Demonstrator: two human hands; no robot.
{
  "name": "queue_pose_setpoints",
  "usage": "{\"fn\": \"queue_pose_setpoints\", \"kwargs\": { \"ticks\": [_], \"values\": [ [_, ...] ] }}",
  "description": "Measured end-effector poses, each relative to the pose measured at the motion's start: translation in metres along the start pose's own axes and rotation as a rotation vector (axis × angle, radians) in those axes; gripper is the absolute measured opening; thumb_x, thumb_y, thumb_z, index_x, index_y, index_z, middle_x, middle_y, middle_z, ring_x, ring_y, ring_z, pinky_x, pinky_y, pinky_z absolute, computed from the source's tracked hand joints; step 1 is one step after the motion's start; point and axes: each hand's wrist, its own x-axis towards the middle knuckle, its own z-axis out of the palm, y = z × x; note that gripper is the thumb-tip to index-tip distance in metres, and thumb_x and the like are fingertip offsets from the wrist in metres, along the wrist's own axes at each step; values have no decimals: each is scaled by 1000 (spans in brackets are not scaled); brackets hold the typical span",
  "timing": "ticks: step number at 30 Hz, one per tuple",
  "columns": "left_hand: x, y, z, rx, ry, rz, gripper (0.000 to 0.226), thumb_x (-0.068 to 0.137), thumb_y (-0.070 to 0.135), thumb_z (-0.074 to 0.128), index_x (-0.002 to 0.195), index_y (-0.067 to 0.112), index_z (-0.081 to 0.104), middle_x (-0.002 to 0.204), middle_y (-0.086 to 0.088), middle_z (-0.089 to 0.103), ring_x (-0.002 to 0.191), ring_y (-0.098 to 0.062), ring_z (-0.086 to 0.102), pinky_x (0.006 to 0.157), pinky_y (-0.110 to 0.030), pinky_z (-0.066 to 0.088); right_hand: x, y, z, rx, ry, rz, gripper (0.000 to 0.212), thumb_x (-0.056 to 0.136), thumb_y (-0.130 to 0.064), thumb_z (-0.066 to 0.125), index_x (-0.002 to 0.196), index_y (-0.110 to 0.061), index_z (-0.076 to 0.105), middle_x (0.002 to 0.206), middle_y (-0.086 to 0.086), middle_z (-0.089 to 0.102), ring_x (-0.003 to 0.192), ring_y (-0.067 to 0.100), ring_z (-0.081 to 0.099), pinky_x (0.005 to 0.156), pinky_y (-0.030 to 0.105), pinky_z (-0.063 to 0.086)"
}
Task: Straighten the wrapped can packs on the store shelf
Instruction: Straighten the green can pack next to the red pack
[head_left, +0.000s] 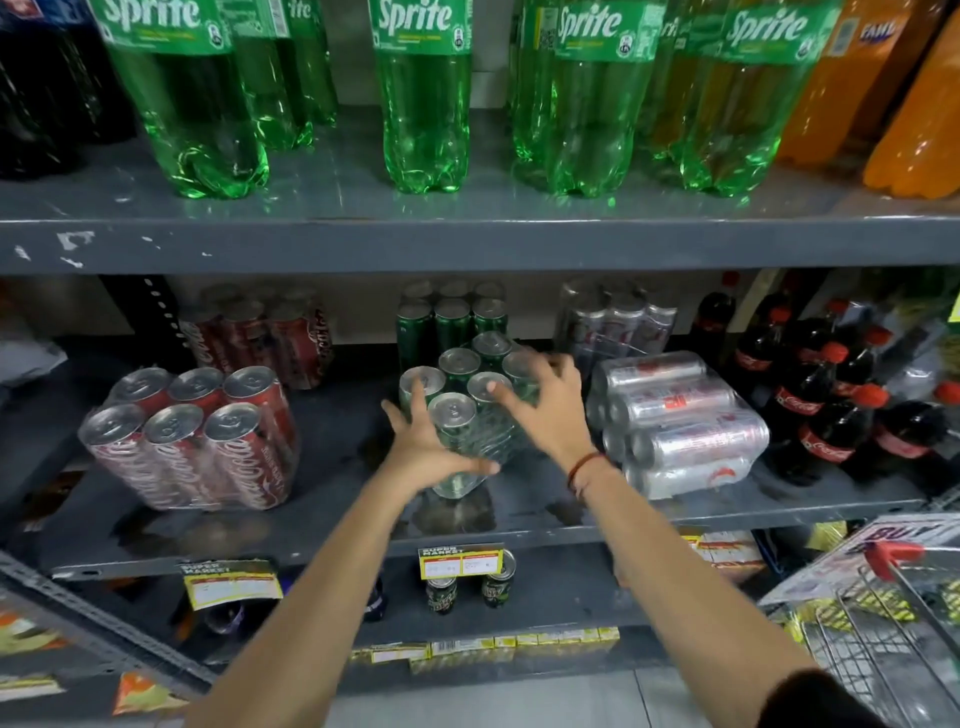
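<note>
A shrink-wrapped pack of green cans (461, 365) stands upright mid-shelf, turned at an angle to the shelf edge (519, 538). My left hand (423, 447) presses its front left side with fingers spread and the thumb low. My right hand (543, 410) clasps its top right side. To the left, a red cola can pack (192, 436) stands slightly skewed. To the right, a silver can pack (680, 421) lies on its side. Behind them stand a red pack (260, 332), a green pack (452, 312) and a silver pack (618, 322).
Green Sprite bottles (426, 104) and orange bottles (914, 114) fill the shelf above. Small cola bottles (810, 405) crowd the right end of the can shelf. A wire shopping cart (883, 623) stands at the lower right. Price tags (460, 561) hang on the shelf edge.
</note>
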Motion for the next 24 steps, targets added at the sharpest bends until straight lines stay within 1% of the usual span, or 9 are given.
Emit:
{"fn": "queue_pose_setpoints", "kwargs": {
  "ticks": [2, 4, 6, 8, 11, 14, 17, 20, 24],
  "values": [
    [0, -9, 21, -92, 152, 83, 132, 54, 34, 89, 149, 30, -3, 154, -20, -21, 145, -34, -1, 113, -45, 20, 18, 7, -7, 56, -193, 118, 74, 79, -53, 65, 142, -28, 37, 148, 16, 30, 142, 31, 19, 115, 41, 20],
    [9, -22, 21, -98, 275, 200, 116, 56, 32, 88, 146, 29, 15, 156, -19, 8, 144, -33, 10, 110, -48, 25, 25, 10, -7, 134, -317, 176, 78, 78, -56, 65, 145, -34, 31, 155, 9, 26, 145, 30, 14, 115, 39, 17],
    [14, -30, 8, -78, 267, 253, 107, 53, 33, 89, 139, 30, 26, 148, -9, 33, 136, -27, 32, 107, -45, 34, 22, 9, -3, 156, -302, 199, 76, 78, -55, 64, 144, -35, 32, 153, 8, 28, 143, 30, 20, 114, 37, 20],
    [17, -35, -9, -68, 185, 287, 103, 51, 29, 90, 136, 31, 32, 138, 3, 43, 123, -15, 42, 100, -32, 36, 9, 6, 1, 113, -224, 204, 74, 79, -57, 63, 143, -35, 34, 144, 12, 35, 136, 33, 33, 110, 36, 28],
    [24, -40, -39, -30, -9, 297, 102, 53, 21, 91, 134, 35, 32, 129, 11, 42, 117, -8, 43, 96, -23, 33, -19, -1, 11, -17, -102, 172, 80, 73, -71, 58, 141, -34, 37, 126, 11, 41, 117, 37, 50, 104, 38, 40],
    [30, -45, -64, 12, -166, 282, 101, 49, 20, 92, 124, 53, 33, 135, 8, 42, 123, -14, 46, 107, -36, 37, -39, -12, 23, -123, -37, 160, 83, 74, -73, 55, 143, -32, 34, 120, 16, 41, 105, 40, 53, 95, 39, 46],
    [31, -45, -70, 25, -195, 267, 102, 50, 13, 92, 123, 54, 33, 135, 6, 42, 123, -15, 46, 107, -39, 38, -52, -20, 33, -136, 12, 188, 82, 76, -72, 52, 144, -31, 31, 124, 19, 39, 110, 43, 48, 95, 42, 44],
    [29, -44, -66, 10, -179, 252, 101, 53, 11, 89, 118, 63, 31, 135, 5, 43, 123, -17, 46, 107, -42, 38, -53, -22, 33, -119, 14, 210, 82, 77, -71, 52, 145, -32, 30, 125, 20, 38, 112, 44, 45, 96, 44, 42],
    [28, -39, -65, 89, -186, 232, 107, 58, 13, 87, 136, 51, 24, 147, 1, 35, 133, -20, 37, 110, -42, 33, -53, -15, 15, 37, -90, 224, 81, 78, -68, 54, 146, -37, 24, 136, 18, 33, 132, 41, 32, 108, 46, 33]
  ]
}}
